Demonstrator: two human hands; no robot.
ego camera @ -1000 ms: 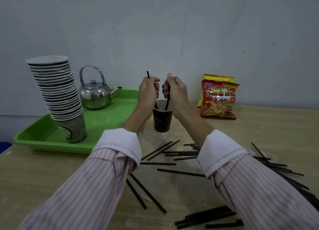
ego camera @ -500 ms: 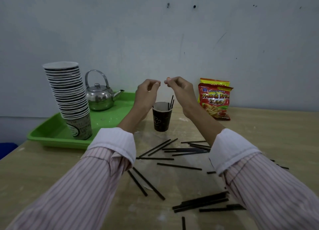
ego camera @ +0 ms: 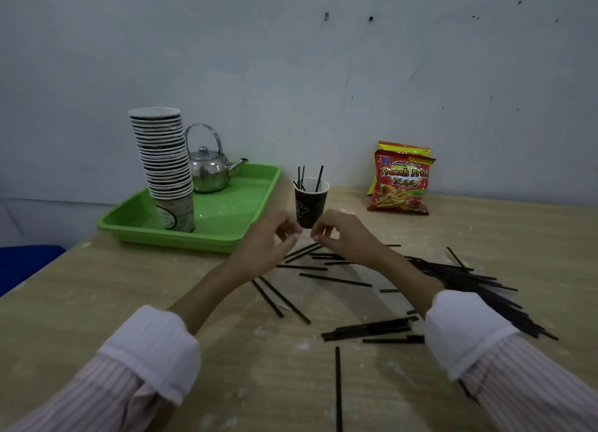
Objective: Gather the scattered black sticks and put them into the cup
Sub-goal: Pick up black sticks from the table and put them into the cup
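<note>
Head view: cup (ego camera: 311,206) beside tray (ego camera: 181,241) edge.

Left grip (ego camera: 270,245), right grip (ego camera: 344,237), loosely curled

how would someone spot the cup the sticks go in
Find the green tray at left. Just right of it stands a lone dark paper cup, off the tray unlike the tall cup stack. Only it has black sticks poking out.
</note>
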